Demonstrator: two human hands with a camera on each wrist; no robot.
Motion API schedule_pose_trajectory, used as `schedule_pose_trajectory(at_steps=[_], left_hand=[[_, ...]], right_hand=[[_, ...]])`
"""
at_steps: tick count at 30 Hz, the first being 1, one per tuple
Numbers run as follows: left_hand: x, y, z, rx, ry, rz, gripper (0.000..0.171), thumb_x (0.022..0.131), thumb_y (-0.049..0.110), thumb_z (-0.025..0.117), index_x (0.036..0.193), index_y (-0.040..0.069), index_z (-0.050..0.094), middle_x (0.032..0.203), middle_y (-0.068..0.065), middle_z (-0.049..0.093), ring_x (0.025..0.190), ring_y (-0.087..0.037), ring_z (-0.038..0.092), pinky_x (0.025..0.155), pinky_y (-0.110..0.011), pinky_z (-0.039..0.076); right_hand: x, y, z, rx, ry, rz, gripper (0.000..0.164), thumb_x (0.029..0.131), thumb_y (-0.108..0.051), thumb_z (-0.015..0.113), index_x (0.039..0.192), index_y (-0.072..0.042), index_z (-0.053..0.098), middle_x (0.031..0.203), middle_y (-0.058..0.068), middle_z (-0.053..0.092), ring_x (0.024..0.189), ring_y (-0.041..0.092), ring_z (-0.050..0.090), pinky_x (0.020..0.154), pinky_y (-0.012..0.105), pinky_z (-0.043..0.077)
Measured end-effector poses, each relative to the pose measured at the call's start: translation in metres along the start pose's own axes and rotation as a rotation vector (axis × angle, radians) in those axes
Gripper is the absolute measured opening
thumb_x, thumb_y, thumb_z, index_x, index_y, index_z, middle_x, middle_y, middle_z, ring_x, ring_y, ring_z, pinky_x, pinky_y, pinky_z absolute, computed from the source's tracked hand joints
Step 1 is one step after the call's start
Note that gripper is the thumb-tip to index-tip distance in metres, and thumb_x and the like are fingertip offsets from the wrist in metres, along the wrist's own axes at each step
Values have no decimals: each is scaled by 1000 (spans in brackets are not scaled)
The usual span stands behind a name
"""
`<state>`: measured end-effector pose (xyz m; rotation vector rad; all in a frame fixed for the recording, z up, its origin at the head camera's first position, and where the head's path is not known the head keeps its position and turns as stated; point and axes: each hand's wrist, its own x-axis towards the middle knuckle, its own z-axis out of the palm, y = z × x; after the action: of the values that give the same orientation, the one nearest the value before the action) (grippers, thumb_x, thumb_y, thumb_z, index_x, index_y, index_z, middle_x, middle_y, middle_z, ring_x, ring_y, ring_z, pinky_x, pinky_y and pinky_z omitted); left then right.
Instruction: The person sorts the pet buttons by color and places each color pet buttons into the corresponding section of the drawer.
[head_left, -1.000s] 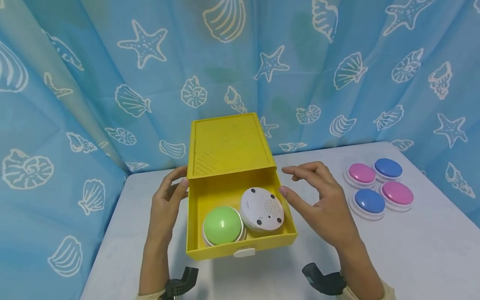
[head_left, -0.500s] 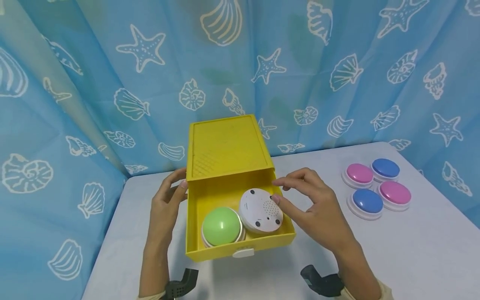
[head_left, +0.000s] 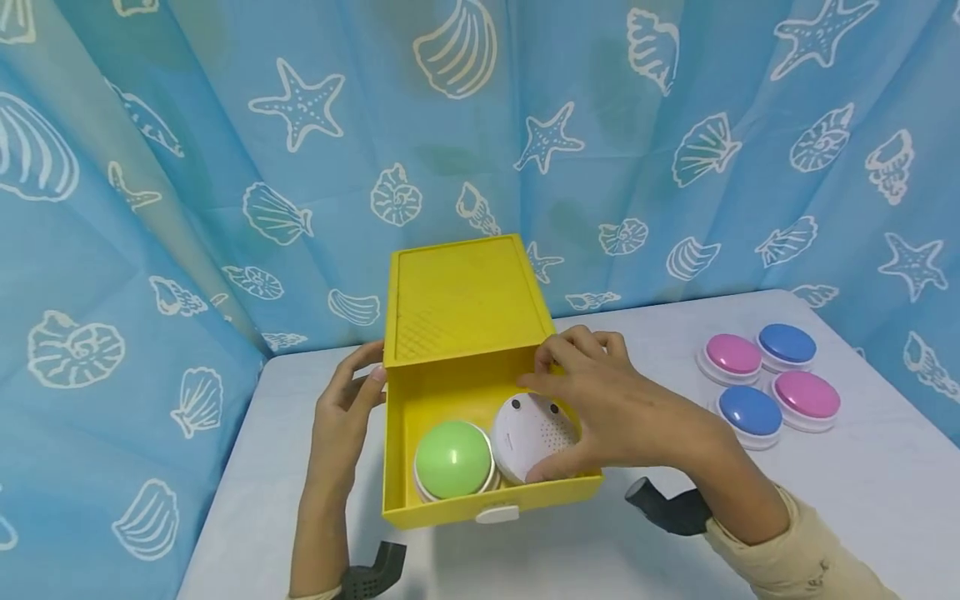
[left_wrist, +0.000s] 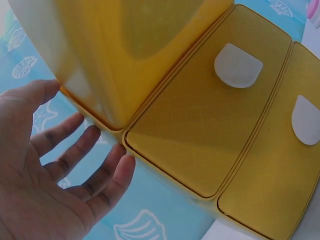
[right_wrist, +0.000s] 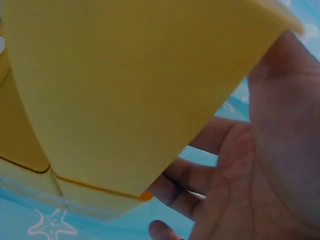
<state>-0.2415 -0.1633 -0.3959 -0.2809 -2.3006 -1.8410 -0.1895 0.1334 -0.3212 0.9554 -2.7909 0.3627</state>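
Observation:
A yellow drawer cabinet (head_left: 468,300) stands with its top drawer (head_left: 420,510) pulled out. Inside the drawer, a green push button (head_left: 452,459) lies dome up, beside a white push button (head_left: 522,437) turned underside up. My right hand (head_left: 600,400) reaches over the drawer's right wall, thumb and fingers round opposite edges of the upturned button; its hold is partly hidden. My left hand (head_left: 348,408) rests its fingertips against the cabinet's left side, fingers loosely bent. In the left wrist view, that hand (left_wrist: 65,165) is beside the cabinet edge, below the drawer.
Several pink and blue push buttons (head_left: 750,410) sit at the right on the white tabletop (head_left: 300,467). Two lower drawers (left_wrist: 200,130) with white handles are shut beneath the open one. A blue shell-patterned curtain (head_left: 450,150) hangs close behind the cabinet.
My right hand has moved left and into the drawer, from beside its right wall to over the upturned button. The left hand has stayed at the cabinet's side.

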Motion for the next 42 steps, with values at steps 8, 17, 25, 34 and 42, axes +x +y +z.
schedule_pose_trajectory(at_steps=[8, 17, 25, 34, 42], left_hand=[[-4, 10, 1, -3, -5, 8, 41, 91, 42, 53, 131, 31, 48, 128, 10, 49, 105, -16, 54, 94, -43, 42], [-6, 15, 1, -12, -9, -16, 42, 92, 41, 52, 131, 29, 47, 129, 8, 48, 106, -18, 53, 96, -47, 40], [1, -2, 3, 44, 13, -43, 45, 86, 53, 54, 128, 40, 47, 128, 17, 47, 105, -13, 54, 95, -45, 42], [4, -1, 1, 18, -11, -26, 42, 88, 50, 53, 128, 39, 47, 127, 15, 48, 103, -16, 54, 94, -45, 42], [1, -2, -1, 1, -9, -59, 43, 87, 50, 53, 128, 38, 48, 127, 14, 49, 105, -17, 54, 96, -47, 39]], right_hand=[[8, -1, 3, 99, 21, -66, 64, 62, -71, 65, 103, -22, 61, 102, -12, 43, 103, 10, 31, 83, 36, 21], [6, 5, 8, 156, 334, -255, 35, 66, -40, 80, 86, -21, 59, 97, -10, 49, 105, 15, 37, 84, 38, 24], [-20, 1, 4, 253, 341, -130, 20, 74, -31, 77, 90, -27, 66, 100, -15, 48, 108, 10, 36, 90, 36, 32], [-53, -24, 14, 368, 510, 50, 36, 73, -15, 78, 106, -24, 67, 106, -9, 51, 107, 11, 43, 88, 16, 44], [-45, -19, 24, 149, 268, 36, 25, 89, -44, 56, 112, -41, 64, 108, -10, 41, 114, 14, 27, 90, 42, 29]])
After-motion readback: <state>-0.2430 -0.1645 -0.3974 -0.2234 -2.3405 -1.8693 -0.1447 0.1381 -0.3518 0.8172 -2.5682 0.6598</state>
